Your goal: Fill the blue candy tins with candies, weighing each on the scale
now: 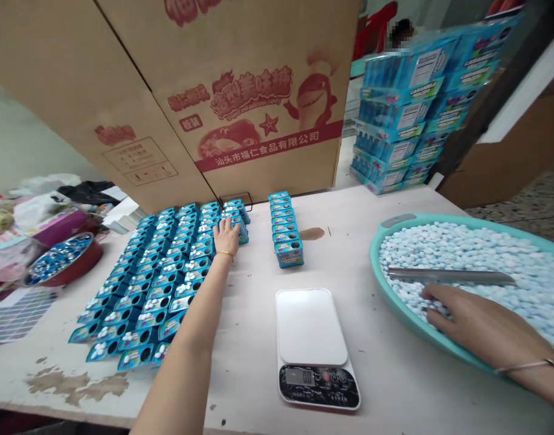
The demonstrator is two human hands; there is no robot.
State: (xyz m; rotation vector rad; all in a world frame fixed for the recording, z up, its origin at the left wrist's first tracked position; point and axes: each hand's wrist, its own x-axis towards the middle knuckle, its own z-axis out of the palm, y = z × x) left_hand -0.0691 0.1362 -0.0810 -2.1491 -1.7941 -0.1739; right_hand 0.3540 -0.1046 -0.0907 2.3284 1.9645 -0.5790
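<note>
My left hand (226,237) reaches forward, its fingers curled over a small blue candy box (243,235) at the near end of a short row. Left of it stand several long rows of such boxes, each with a dark round opening; many have white candies (128,336) on top. On the right, my right hand (480,326) is low in a turquoise basin (376,266) full of pale blue and white candies (467,244). Its thumb and forefinger are apart, with candies between them; the other fingers are hidden. A metal strip (449,276) lies on the candies just beyond.
A white digital scale (310,329) sits mid-table with a bare plate. Behind it is a separate row of blue boxes (289,254). A large carton (258,78) stands at the back, wrapped packs (394,127) are stacked back right, and a red bowl (84,266) of blue-wrapped pieces is left.
</note>
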